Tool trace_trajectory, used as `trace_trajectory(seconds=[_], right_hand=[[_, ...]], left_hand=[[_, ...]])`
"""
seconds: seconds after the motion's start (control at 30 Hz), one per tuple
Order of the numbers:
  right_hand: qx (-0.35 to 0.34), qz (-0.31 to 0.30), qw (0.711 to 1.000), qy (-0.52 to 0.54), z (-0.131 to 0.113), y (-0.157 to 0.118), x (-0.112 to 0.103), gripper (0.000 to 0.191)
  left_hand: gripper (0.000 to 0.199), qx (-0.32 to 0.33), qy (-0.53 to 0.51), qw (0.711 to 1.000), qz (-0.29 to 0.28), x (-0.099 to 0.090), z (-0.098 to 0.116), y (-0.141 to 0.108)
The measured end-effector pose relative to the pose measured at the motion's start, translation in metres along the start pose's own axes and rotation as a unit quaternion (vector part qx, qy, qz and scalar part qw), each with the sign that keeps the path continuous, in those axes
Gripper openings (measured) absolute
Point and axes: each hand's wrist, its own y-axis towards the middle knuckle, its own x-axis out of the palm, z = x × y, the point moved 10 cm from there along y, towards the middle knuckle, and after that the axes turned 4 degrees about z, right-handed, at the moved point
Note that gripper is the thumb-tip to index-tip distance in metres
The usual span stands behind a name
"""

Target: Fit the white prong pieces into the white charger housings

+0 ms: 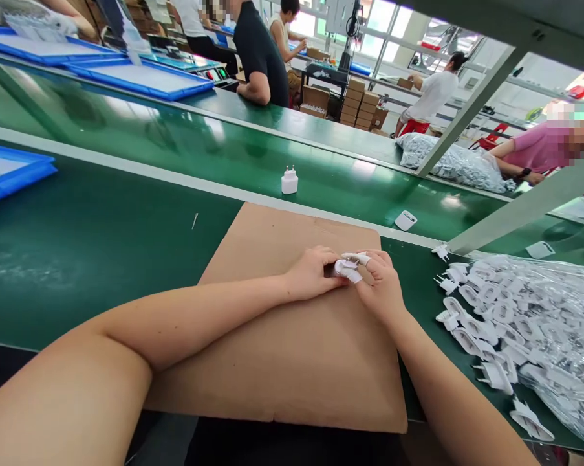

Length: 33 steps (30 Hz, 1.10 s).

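Green and glossy, the work surface (102, 246) ran across the head view, with co-workers seated and standing at benches along the top of the frame. Blue-rimmed trays lay at the upper left and the left edge, and a brown cardboard sheet (272, 362) covered the middle foreground.

Just right of centre, above the cardboard, the left hand (311, 273) and right hand (379, 285) came together, both closed on a small white plug part (340, 267); white coverings wrapped the right fingertips, and the part's finer detail was hidden between them. A white charger (289, 182) stood upright, pins up, in the upper middle, beyond the pale rail, and a loose white shell (406, 221) lay to its right. White two-pin plug pieces (486, 317) spilled beside and under clear plastic at the lower right.

The step in hand looked like close fingertip handling or fitting; the next move seemed to call for a steady left hold and careful right-hand pressure or alignment.
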Motion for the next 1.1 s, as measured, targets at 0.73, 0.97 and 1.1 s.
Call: trace_trajectory(seconds=[0.73,0.97,1.1], right_hand=[[-0.013,-0.07,0.995,-0.075,0.003,0.02,0.006,0.009],[0.049,-0.021,0.999,0.008,0.015,0.004,0.017,0.013],[0.088,0.011,0.995,0.05,0.033,0.003,0.005,0.037]], left_hand=[[0.021,-0.014,0.039,0.999,0.015,0.0,-0.002,-0.001],[0.022,-0.016,0.036,0.999,0.027,-0.001,-0.002,-0.007],[0.029,-0.059,-0.003,0.998,0.015,0.003,-0.012,-0.007]])
